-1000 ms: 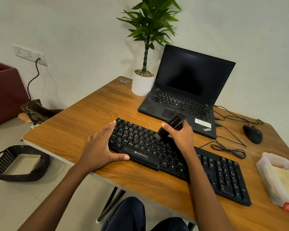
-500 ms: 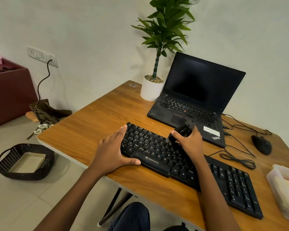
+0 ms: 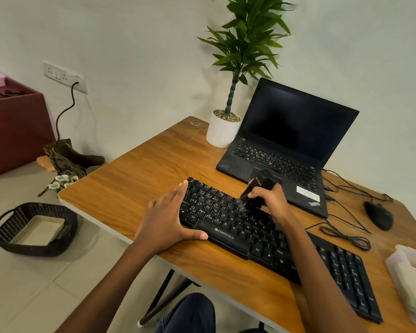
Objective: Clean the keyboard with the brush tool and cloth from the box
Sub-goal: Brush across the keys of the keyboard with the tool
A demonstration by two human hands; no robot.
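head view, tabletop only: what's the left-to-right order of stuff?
left hand → potted plant → brush tool in right hand → mouse → plastic box. Keyboard and laptop span too wide to place.

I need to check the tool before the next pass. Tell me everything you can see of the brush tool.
The brush tool is a short, chunky black piece, plastic by its look, with small pale lettering near its top. It tilts, top leaning toward the laptop, lower end down on the upper key rows of the keyboard, where a pale blur hides the bristles. The right hand grips it; the left hand does not touch it.
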